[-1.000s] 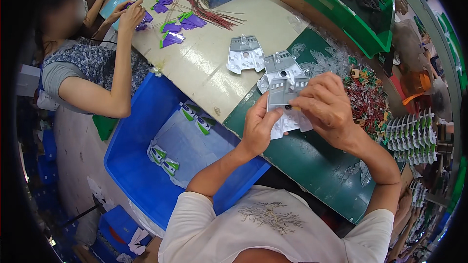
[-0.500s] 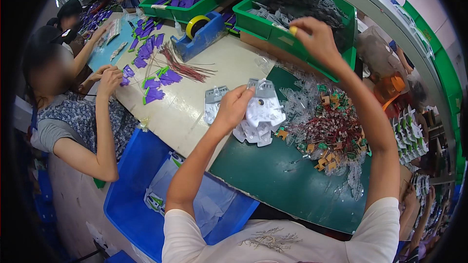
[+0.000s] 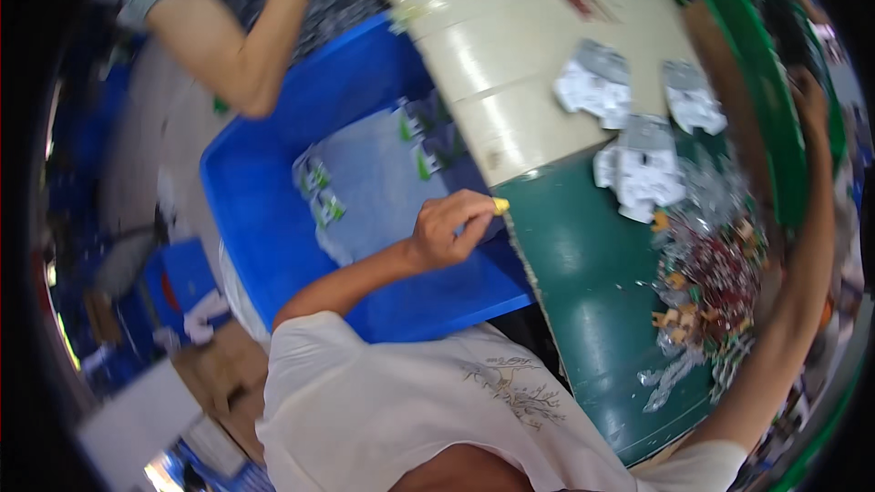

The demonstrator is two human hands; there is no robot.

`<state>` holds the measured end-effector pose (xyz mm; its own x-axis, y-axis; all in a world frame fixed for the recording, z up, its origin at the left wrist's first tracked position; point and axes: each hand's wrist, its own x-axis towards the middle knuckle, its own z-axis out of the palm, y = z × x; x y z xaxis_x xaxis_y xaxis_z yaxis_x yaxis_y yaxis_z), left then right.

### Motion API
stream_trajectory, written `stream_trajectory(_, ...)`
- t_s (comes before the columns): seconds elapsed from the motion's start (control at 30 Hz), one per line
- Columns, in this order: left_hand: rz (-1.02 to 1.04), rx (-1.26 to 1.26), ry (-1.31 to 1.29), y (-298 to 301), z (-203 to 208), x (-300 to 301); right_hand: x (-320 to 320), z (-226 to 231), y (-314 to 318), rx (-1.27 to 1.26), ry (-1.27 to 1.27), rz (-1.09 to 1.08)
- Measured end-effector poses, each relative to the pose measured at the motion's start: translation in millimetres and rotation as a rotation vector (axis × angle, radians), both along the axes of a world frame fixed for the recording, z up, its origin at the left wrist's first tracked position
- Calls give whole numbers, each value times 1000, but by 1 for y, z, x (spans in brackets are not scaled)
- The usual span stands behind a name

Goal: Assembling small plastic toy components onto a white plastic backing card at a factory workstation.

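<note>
Grip unclear, left hand and right hand alike: any loose pinch could drop the yellow tip into the left bin.

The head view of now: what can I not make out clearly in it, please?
Head view: what the right hand touches; blur and shadow at the green bin hide this.
Head view: whether the yellow piece at the left hand is held or worn; too small, blurred.
Head view: the co-worker's hand; the top edge cuts off the forearm.
</note>
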<state>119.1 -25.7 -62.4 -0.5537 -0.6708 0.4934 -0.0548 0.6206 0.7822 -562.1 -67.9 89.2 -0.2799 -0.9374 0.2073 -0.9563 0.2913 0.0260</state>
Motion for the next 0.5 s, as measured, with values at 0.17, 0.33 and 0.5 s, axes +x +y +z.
stream_trajectory(0.17, 617, 1013, -273, -6, -195, 79, 40, 5, 35, -335, -543, -169)
stream_trajectory(0.33, 1087, 876, -736, -66, -291, 40, 83, 34, 113, -348, -1205, -139)
stream_trajectory(0.5, 1341, 1015, -792, -91, -330, 10, 263, 54, 147, -340, -1135, -166)
